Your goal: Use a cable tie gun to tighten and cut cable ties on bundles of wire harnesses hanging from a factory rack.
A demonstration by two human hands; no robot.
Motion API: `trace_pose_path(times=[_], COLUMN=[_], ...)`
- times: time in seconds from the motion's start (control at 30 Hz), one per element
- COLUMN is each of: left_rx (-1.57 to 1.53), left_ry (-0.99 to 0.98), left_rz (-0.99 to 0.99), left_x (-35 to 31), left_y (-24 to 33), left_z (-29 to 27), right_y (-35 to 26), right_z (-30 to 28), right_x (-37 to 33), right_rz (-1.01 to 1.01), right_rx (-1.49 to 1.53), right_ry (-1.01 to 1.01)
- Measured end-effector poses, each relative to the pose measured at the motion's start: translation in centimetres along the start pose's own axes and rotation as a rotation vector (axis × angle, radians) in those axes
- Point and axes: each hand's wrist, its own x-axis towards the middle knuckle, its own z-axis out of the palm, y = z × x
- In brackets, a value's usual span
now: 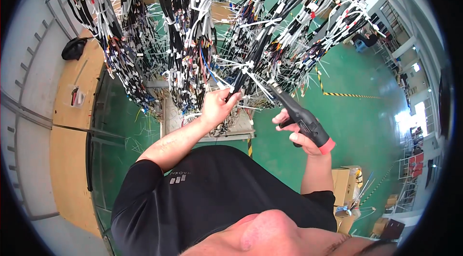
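Note:
My left hand (218, 107) is closed around the lower end of a black wire bundle (257, 53) hanging in front of me. White cable ties (248, 67) with loose tails circle this bundle just above my fingers. In my right hand (298, 133) is a black cable tie gun (301, 115) with a red rear end, my fingers wrapped about its handle. Its narrow nose points up and left toward the ties. A white tie tail runs close to the nose; whether it enters the gun I cannot tell.
Thick wire harnesses (190, 29) hang at both sides of the bundle, bristling with white tie tails. Below them is a pale cart base (236, 128). A wooden bench (72, 159) stands at the left, a black bag (74, 49) at its far end. Cardboard boxes (341, 183) sit at the lower right.

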Motion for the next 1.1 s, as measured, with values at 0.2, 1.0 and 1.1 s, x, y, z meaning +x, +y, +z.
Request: trace_pose_path(times=[0.2,1.0,1.1], left_rx=[-0.878,-0.897,-0.559], left_ry=[-0.181,0.104,0.05], left_rz=[-0.277,-0.288,-0.309], left_x=[0.2,0.9,0.8], left_y=[-0.3,1.0,1.9], left_z=[0.4,0.6,0.2], right_y=[-2.5,-4.0,-4.5], right_z=[-1.0,2.3,2.7], right_x=[1.4,5.7,5.8], right_rz=[0.124,0.131,0.149], right_rx=[-0.465,-0.569,-0.656], right_ry=[0.033,0.037,-0.028])
